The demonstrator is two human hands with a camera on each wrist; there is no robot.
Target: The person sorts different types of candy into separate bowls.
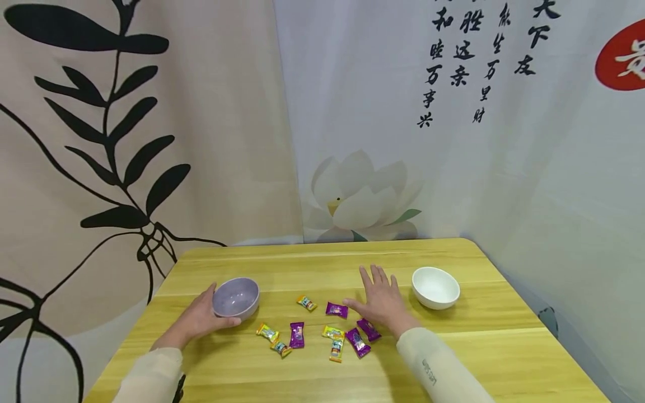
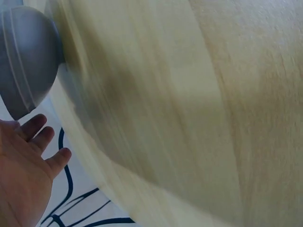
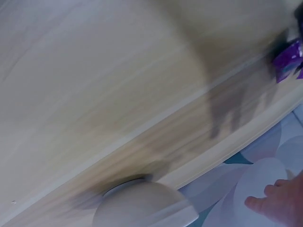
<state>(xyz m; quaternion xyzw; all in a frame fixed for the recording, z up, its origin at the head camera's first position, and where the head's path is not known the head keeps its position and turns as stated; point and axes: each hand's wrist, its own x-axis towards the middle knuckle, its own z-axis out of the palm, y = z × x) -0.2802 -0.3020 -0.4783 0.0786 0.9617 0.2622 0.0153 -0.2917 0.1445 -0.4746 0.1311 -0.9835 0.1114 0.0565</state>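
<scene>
My left hand (image 1: 201, 316) is at the left side of a light purple bowl (image 1: 235, 299), its thumb along the front and its fingers at the far left. In the left wrist view the bowl (image 2: 31, 56) looks grey, and several fingers (image 2: 42, 139) spread apart below its rim; the thumb is hidden. My right hand (image 1: 382, 302) hovers with fingers spread, close to a purple-wrapped candy (image 1: 336, 310) and another purple candy (image 1: 369, 329). Right of that hand stands a white bowl (image 1: 435, 287), whose outside (image 3: 147, 205) shows in the right wrist view.
Between the hands lie several more candies, including a purple one (image 1: 297, 335) and a yellow one (image 1: 267, 332). The wooden table (image 1: 282, 380) has rounded far corners. Behind it hangs a printed curtain (image 1: 232, 140) with leaves, a lotus and writing.
</scene>
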